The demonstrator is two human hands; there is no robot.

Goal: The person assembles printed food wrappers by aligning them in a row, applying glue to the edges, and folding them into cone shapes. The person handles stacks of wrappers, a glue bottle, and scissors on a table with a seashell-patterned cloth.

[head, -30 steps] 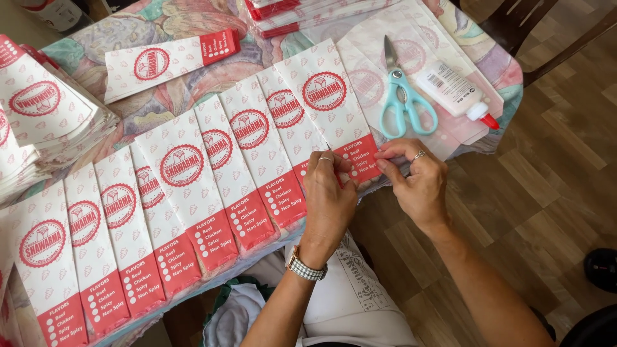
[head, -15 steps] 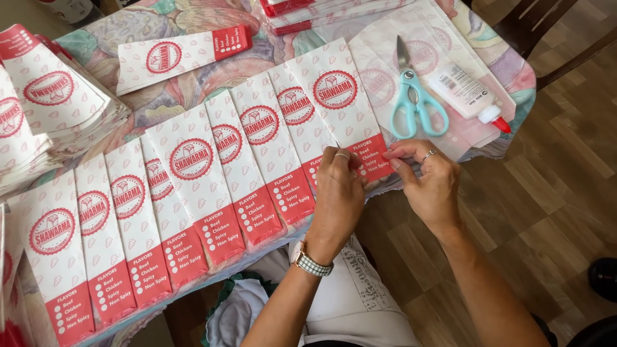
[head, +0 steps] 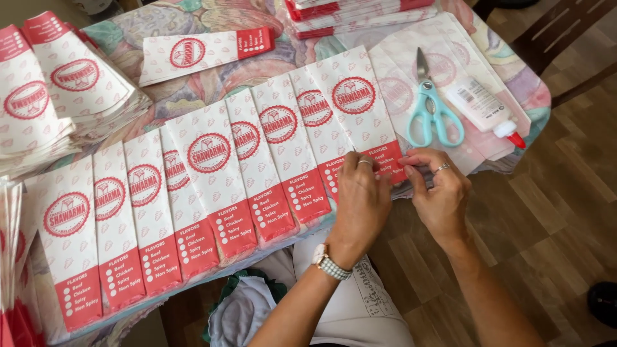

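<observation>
Hands at near end of rightmost paper sleeve.
Left hand and right hand both pinch its red bottom edge; long axis runs far-left; hands equally near.

I'm at home, it seems: a flowered cloth covers my counter, wood-plank floor below, a dark wooden chair at the far corner.
</observation>
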